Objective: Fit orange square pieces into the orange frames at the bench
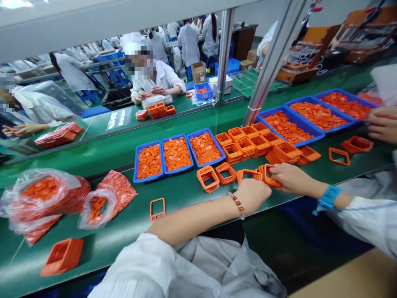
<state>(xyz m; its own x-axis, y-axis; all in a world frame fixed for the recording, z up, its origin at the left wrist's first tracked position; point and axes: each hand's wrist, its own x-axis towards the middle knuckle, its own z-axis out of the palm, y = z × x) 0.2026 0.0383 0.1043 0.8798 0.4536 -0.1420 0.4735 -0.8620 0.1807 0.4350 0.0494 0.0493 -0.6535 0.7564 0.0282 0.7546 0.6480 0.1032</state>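
My left hand [252,194], with a beaded bracelet at the wrist, is closed round an orange frame [248,174] near the bench's front edge. Just right of it, my right hand [287,177], with a blue band at the wrist, grips a small group of orange frames [269,174] standing tilted on edge. My hands are close together, their fingertips partly hidden. Two short piles of orange frames [208,179] lie left of them. Behind stand rows of stacked orange frames [245,148]. One single frame [158,209] lies flat beyond my left forearm.
Blue trays [134,165] of small orange pieces stand behind and at the back right. Plastic bags [74,182] of pieces and a frame stack [63,256] lie left. At the far right is another person's hand [384,124]. Metal posts [263,70] rise behind the stacks.
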